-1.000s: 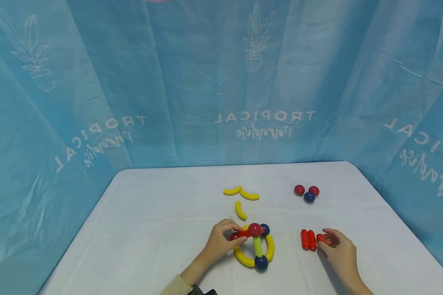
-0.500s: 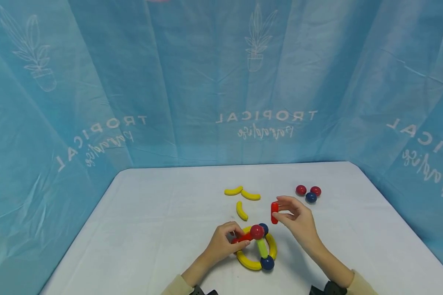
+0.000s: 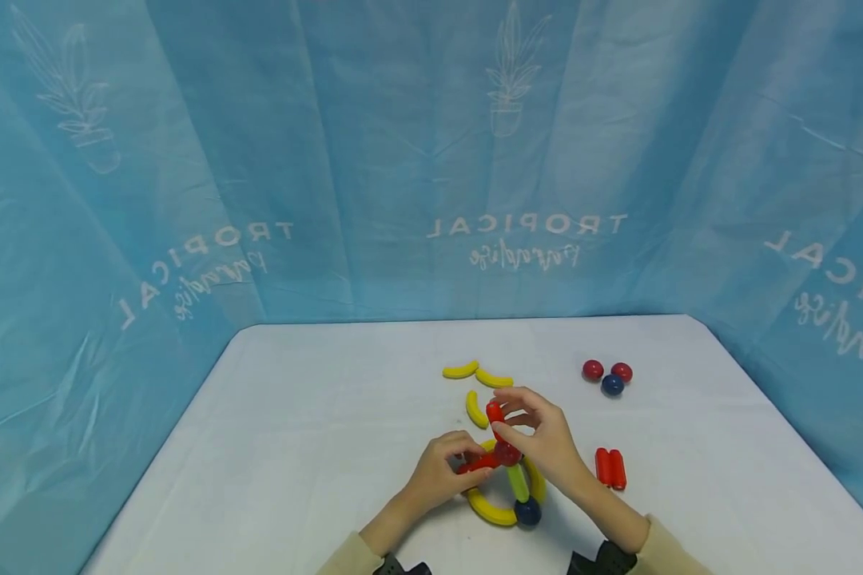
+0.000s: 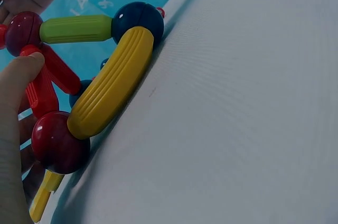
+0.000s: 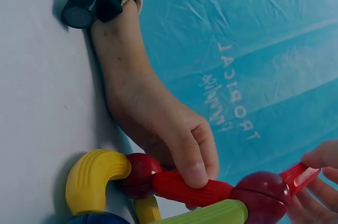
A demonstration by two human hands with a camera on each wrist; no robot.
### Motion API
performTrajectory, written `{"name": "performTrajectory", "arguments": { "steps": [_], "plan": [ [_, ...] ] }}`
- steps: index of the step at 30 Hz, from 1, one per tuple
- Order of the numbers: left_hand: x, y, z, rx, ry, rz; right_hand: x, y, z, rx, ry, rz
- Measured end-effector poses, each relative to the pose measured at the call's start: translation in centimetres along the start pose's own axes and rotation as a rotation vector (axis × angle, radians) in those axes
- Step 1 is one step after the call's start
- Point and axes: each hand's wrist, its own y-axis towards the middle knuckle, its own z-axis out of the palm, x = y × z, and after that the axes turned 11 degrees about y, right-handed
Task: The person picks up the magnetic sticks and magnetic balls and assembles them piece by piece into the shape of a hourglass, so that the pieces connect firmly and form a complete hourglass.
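A magnetic-style ball-and-rod frame stands on the white table, with a ring of yellow curved rods [image 3: 492, 513] at its base. A green rod [image 3: 518, 483] slopes up from a dark blue ball [image 3: 527, 512] to a raised red ball [image 3: 507, 453]. My left hand [image 3: 440, 471] pinches a sloping red rod [image 4: 41, 92] of the frame, between the raised ball and a lower red ball [image 4: 60, 142]. Between thumb and fingers my right hand [image 3: 541, 435] holds another red rod [image 3: 495, 412], its lower end right at the raised ball; the right wrist view shows this red rod [image 5: 300, 176] meeting it.
Beyond the frame lie three loose yellow curved rods [image 3: 477, 409]. Two red balls [image 3: 593, 370] and a blue ball [image 3: 613, 385] sit together at the back right. Two red rods [image 3: 610, 469] lie side by side right of the frame. A blue curtain [image 3: 374, 200] hangs behind the table [image 3: 331, 399].
My right hand has picked up a red rod from beside the other two and carried it left to the raised red ball. My left hand keeps its pinch on the frame.
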Motion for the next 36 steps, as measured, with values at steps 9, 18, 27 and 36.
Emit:
{"name": "performTrajectory", "arguments": {
  "steps": [9,18,27,36],
  "plan": [
    [0.0,0.3,0.1,0.019,-0.005,-0.009,-0.8,-1.2,-1.7,-0.109,-0.070,0.068],
    [-1.6,0.4,-0.7,0.046,-0.002,-0.053,-4.5,-4.5,-7.0,-0.318,-0.356,0.097],
    [-1.1,0.0,-0.2,0.045,0.011,-0.085,-5.5,-7.1,-10.1,-0.205,-0.592,0.379],
    [-0.8,0.0,0.0,0.050,0.012,-0.077,-5.7,-6.8,-11.3,-0.194,-0.624,0.474]
  ]
}}
